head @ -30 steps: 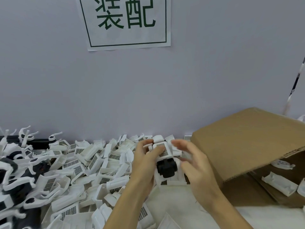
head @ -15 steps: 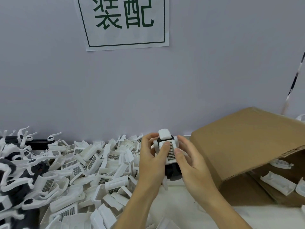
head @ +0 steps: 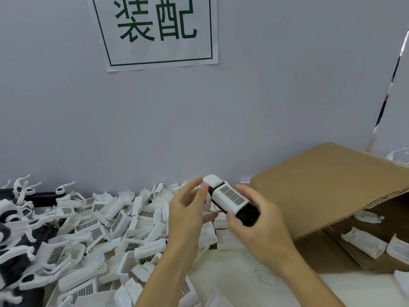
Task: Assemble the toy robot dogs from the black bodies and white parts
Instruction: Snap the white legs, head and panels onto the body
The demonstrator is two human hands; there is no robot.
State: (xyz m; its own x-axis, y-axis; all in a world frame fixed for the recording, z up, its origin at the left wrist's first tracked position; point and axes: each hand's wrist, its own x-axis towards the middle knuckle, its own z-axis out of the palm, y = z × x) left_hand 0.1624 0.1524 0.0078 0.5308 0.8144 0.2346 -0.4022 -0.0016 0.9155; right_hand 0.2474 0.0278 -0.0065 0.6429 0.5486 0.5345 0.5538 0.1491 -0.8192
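Observation:
A partly built toy dog (head: 230,199), a black body under a white cover with a grey grid patch, is held tilted above the table, its black end pointing lower right. My right hand (head: 259,227) grips it from below, fingers curled round the black end. My left hand (head: 188,211) is at its upper left end, thumb and fingertips touching the white cap there. A heap of white covers (head: 115,220) fills the table to the left. Black bodies with white legs (head: 15,247) lie at the far left.
An open cardboard box (head: 327,187) lies on its side at the right, with white parts (head: 365,241) inside. A grey wall with a printed sign (head: 155,29) stands close behind. Bare white table surface (head: 239,275) shows between my forearms.
The toy dog has turned from upright to tilted, black end swinging lower right. My right hand slid under it and my left hand shifted to its upper end.

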